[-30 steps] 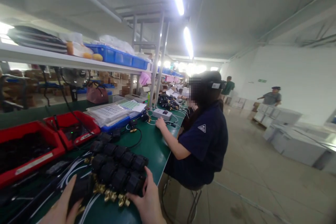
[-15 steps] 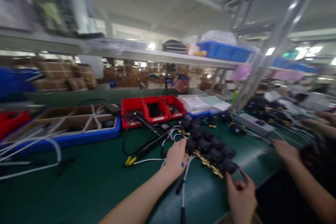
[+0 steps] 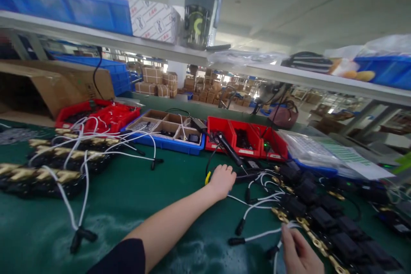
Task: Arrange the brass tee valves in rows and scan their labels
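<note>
My left hand [image 3: 222, 180] reaches across the green table [image 3: 135, 205] and curls over a black hand tool with a yellow tip [image 3: 208, 177]. At the bottom right edge, my right hand [image 3: 297, 251] pinches a white cable [image 3: 257, 236] that ends in a black plug. Just right of that hand, black parts with brass fittings [image 3: 321, 220] lie in rows, their white cables spread between my two hands.
A second heap of black and brass parts with white cables [image 3: 48, 167] lies at the left. Behind stand red bins [image 3: 247, 139], a blue divided tray [image 3: 167, 130], another red bin [image 3: 96, 115] and a cardboard box [image 3: 48, 85]. Bagged papers [image 3: 321, 150] lie at right, under a shelf [image 3: 192, 56].
The view has swung left, away from the seated co-worker. My left hand moved from the black parts to the yellow-tipped tool. My right hand now pinches a white cable.
</note>
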### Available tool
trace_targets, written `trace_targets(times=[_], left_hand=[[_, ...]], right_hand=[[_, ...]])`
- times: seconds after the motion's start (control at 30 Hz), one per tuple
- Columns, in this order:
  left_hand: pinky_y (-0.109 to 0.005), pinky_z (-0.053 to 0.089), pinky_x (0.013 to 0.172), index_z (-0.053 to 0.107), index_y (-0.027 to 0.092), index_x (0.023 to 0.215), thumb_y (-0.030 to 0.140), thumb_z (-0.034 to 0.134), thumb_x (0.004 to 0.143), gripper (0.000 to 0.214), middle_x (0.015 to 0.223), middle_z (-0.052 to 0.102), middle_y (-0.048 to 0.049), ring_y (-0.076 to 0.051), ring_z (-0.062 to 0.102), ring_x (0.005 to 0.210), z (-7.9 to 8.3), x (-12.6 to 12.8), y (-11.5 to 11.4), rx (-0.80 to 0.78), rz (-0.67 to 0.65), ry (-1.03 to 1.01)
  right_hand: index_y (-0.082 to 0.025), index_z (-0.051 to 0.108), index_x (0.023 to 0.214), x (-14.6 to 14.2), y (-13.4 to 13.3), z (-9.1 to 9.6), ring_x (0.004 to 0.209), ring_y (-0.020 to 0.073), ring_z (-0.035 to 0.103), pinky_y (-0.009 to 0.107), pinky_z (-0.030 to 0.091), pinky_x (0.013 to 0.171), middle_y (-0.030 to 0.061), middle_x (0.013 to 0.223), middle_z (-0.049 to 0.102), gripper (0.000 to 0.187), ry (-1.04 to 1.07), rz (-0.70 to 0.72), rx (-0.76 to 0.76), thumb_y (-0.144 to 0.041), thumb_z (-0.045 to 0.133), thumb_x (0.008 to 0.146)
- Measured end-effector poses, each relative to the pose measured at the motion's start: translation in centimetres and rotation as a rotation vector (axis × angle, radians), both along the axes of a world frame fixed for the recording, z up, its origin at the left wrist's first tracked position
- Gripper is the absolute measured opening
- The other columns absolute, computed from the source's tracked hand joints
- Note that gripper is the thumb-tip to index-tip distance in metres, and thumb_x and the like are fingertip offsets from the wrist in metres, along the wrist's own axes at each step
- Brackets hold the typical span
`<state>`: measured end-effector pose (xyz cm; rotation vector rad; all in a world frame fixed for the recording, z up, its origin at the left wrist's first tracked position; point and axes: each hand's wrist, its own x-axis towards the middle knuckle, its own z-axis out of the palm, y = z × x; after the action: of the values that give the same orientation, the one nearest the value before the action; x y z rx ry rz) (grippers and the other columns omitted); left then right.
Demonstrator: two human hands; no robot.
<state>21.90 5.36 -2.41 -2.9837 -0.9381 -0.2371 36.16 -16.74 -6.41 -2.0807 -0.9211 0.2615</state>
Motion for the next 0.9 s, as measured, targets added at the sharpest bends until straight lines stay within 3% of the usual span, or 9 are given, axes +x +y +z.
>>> trace_targets(times=[0.1,0.23,0.3,0.4,0.57,0.7,0.8,0.9], left_hand=[[-0.044,0.052,0.091,0.063,0.013,0.108,0.035,0.064,0.092,0.027,0.114,0.064,-0.009,-0.024,0.062,0.106,-0.2,-1.6,0.9,0.016,-0.032,0.023],[-0.04,0.047,0.095,0.064,0.011,0.099,0.026,0.068,0.084,0.022,0.106,0.065,-0.0122,-0.026,0.058,0.106,-0.2,-5.3,2.0,0.025,-0.134,0.013],[-0.039,0.045,0.097,0.063,0.011,0.098,0.021,0.068,0.081,0.021,0.106,0.064,-0.0135,-0.027,0.056,0.107,-0.2,-6.9,2.0,0.029,-0.175,0.0],[-0.041,0.045,0.094,0.061,0.011,0.102,0.02,0.066,0.081,0.024,0.107,0.063,-0.0148,-0.029,0.055,0.105,-0.2,-8.2,1.4,0.027,-0.191,-0.013],[-0.044,0.048,0.091,0.062,0.01,0.102,0.016,0.06,0.084,0.019,0.108,0.063,-0.018,-0.031,0.055,0.106,0.5,-9.0,0.0,-0.005,-0.134,-0.036],[-0.042,0.046,0.103,0.059,0.017,0.11,0.013,0.057,0.086,0.025,0.12,0.062,-0.0128,-0.026,0.053,0.116,1.7,-10.8,-1.1,-0.04,-0.159,-0.082],[-0.039,0.044,0.108,0.057,0.017,0.118,0.018,0.06,0.087,0.032,0.128,0.06,-0.0108,-0.024,0.052,0.123,2.4,-13.2,-2.2,-0.107,-0.17,-0.145],[-0.037,0.045,0.107,0.058,0.017,0.121,0.021,0.061,0.089,0.033,0.127,0.062,-0.0098,-0.023,0.056,0.119,2.7,-16.4,-3.4,-0.231,-0.167,-0.336]], right_hand=[[-0.021,0.051,0.068,-1.3,3.9,1.3,0.062,0.0159,0.053,0.024,0.043,0.053,0.0009,0.064,0.054,0.054,0.188,0.284,-0.028,-0.073,0.047,0.082],[-0.021,0.054,0.081,-1.3,8.6,3.1,0.046,0.0108,0.043,0.022,0.033,0.042,-0.0054,0.058,0.045,0.042,0.285,0.458,-0.116,-0.064,0.052,0.082],[-0.02,0.056,0.09,-1.3,11.3,3.9,0.046,0.0094,0.044,0.021,0.036,0.043,-0.0064,0.061,0.048,0.028,0.293,0.518,-0.156,-0.048,0.056,0.085],[-0.016,0.06,0.095,-1.5,15.9,5.2,0.062,0.0096,0.059,0.022,0.05,0.057,-0.0024,0.077,0.061,0.012,0.26,0.581,-0.225,-0.026,0.062,0.089],[-0.013,0.064,0.104,-0.3,23.9,7.9,0.083,0.0144,0.065,0.031,0.058,0.074,0.0044,0.099,0.066,0.021,0.096,0.506,-0.367,-0.032,0.063,0.096],[-0.015,0.06,0.12,1.7,28.2,11.1,0.1,0.0203,0.064,0.04,0.056,0.086,0.0086,0.118,0.062,0.032,-0.163,0.294,-0.285,-0.036,0.061,0.097],[-0.016,0.055,0.128,1.0,29.0,12.5,0.112,0.0241,0.059,0.047,0.051,0.095,0.0107,0.129,0.057,0.037,-0.365,0.233,-0.195,-0.036,0.059,0.097],[-0.014,0.062,0.114,-2.0,27.0,11.9,0.107,0.0227,0.061,0.041,0.049,0.094,0.0101,0.116,0.063,0.022,-0.503,0.366,-0.202,-0.025,0.053,0.097]])
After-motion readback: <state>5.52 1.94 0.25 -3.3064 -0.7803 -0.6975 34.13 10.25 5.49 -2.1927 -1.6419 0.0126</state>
